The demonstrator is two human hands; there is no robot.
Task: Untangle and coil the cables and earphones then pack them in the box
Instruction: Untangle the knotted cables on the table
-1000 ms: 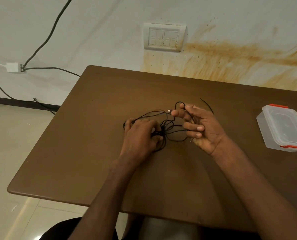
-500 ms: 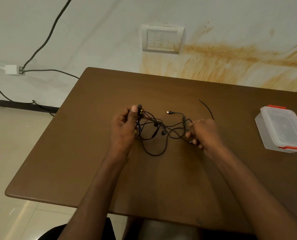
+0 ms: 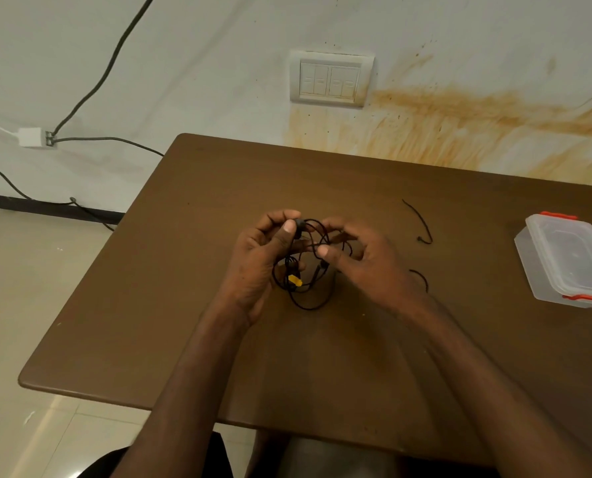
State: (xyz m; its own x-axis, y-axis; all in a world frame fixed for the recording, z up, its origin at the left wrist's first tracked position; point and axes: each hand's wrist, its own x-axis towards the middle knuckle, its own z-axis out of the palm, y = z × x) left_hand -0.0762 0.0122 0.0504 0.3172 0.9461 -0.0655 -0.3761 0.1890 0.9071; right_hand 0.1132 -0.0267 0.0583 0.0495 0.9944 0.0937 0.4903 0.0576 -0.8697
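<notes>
Black cables [image 3: 308, 267] hang in a tangle between the two hands above the middle of the brown table [image 3: 191, 270]. The left hand [image 3: 263, 267] has its fingers curled, and its thumb and forefinger pinch a small dark earbud [image 3: 299, 223] at the top of the bundle. The right hand [image 3: 367, 263] is close beside it, its fingers bent around the strands, with its thumb pressed against a wire near the middle of the knot. A yellow tag [image 3: 294, 280] shows low in the bundle, just beside the left palm, and a loop of wire sags below it toward the table.

One loose black cable end [image 3: 420, 224] lies on the table to the right of the hands, curving away from them, and another short arc of wire [image 3: 422, 279] shows just past the right wrist. Whether these two join the bundle cannot be told.

A clear plastic box [image 3: 567, 260] with red clips and its lid on sits at the right edge of the table, well apart from the hands.

Behind the table, a white switch plate [image 3: 331, 79] is set in a wall streaked with orange stains. Dark cords run along the wall on the left to a small white adapter [image 3: 30, 136].
</notes>
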